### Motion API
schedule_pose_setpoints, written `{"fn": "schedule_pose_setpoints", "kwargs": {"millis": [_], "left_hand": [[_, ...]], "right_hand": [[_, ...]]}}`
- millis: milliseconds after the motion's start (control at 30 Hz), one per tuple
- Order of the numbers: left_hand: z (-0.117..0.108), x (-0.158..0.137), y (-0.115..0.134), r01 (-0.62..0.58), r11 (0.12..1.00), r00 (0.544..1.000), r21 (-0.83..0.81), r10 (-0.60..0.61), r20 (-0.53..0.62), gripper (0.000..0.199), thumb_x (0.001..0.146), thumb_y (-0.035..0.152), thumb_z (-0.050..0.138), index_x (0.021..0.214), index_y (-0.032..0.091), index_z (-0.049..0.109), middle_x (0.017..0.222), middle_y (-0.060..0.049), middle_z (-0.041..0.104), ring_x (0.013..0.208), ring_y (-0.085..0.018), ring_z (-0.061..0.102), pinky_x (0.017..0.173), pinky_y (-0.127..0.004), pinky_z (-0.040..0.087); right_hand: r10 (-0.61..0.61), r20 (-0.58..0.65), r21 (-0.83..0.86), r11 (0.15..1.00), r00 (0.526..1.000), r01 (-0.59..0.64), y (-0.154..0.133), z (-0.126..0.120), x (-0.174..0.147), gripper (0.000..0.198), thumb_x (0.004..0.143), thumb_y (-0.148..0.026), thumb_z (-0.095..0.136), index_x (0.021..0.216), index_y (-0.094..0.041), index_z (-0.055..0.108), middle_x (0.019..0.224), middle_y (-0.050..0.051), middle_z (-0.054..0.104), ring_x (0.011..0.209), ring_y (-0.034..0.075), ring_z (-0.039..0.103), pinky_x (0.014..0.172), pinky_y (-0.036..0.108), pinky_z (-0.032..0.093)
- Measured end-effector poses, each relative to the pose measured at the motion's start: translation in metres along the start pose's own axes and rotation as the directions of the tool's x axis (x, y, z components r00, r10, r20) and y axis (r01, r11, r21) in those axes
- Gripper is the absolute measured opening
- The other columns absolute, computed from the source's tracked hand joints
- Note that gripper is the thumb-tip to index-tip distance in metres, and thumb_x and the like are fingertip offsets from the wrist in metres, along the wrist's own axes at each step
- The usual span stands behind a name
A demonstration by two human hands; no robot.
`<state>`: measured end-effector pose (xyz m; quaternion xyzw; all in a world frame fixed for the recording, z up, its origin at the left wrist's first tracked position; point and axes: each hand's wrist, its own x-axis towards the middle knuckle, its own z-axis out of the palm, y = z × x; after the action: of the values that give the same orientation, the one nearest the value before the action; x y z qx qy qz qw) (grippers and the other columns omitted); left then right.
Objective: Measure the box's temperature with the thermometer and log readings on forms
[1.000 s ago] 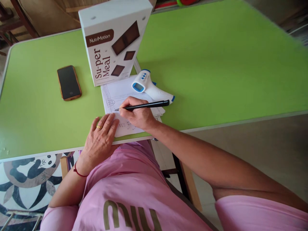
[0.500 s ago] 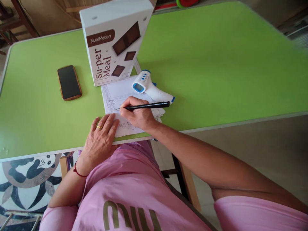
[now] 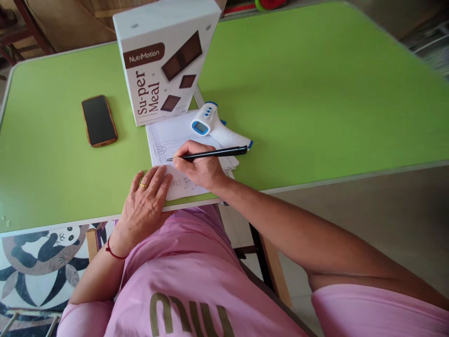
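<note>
My right hand (image 3: 199, 166) is closed on a black pen (image 3: 217, 153), whose tip points left and meets, or nearly meets, the paper. Beneath it lie white sheets of paper (image 3: 180, 187) with small handwriting and print. My left hand (image 3: 149, 199) lies flat, fingers stretched out, at the lower left corner of the sheets by the table's near edge. A white and blue infrared thermometer (image 3: 220, 128) rests on the upper right of the papers, just beyond my right hand. Behind the papers a white box (image 3: 150, 84) printed with brown bars stands upright.
A phone (image 3: 99, 120) in a brown case lies left of the box. Everything rests on a green table (image 3: 315, 93) with a pale edge. My lap is against the near edge, and a dark wooden chair (image 3: 26, 28) stands beyond the far left corner.
The whole view has shifted very slightly, so things sit a little further left. Both hands keep their places on the paper, and the pen shows hardly any movement.
</note>
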<state>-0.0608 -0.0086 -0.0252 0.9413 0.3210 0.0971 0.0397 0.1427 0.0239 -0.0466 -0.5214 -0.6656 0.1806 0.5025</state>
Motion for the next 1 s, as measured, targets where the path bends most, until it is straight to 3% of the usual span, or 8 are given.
{"fn": "schedule_pose_setpoints", "kwargs": {"millis": [867, 1000], "left_hand": [[0.0009, -0.0004, 0.0002, -0.001, 1.000, 1.000, -0.001, 0.001, 0.009, 0.075, 0.087, 0.042, 0.077, 0.146, 0.007, 0.047, 0.157, -0.023, 0.047, 0.145, -0.037, 0.045, 0.121, -0.056, 0.036], [0.0007, -0.0002, -0.0001, -0.004, 1.000, 1.000, 0.006, 0.004, 0.003, 0.076, 0.086, 0.043, 0.078, 0.146, 0.007, 0.047, 0.157, -0.022, 0.048, 0.144, -0.038, 0.046, 0.120, -0.056, 0.037]], "right_hand": [[-0.055, -0.014, 0.040, 0.998, 0.998, 0.055, -0.0012, 0.0019, 0.0008, 0.012, 0.080, -0.021, 0.058, 0.068, -0.023, 0.055, 0.060, -0.004, 0.064, 0.053, 0.011, 0.050, 0.055, 0.025, 0.042], [-0.011, 0.005, 0.027, 1.000, 1.000, 0.011, -0.0003, 0.0031, 0.0006, 0.011, 0.079, -0.024, 0.058, 0.068, -0.023, 0.055, 0.059, -0.004, 0.063, 0.054, 0.012, 0.050, 0.055, 0.026, 0.043]]}}
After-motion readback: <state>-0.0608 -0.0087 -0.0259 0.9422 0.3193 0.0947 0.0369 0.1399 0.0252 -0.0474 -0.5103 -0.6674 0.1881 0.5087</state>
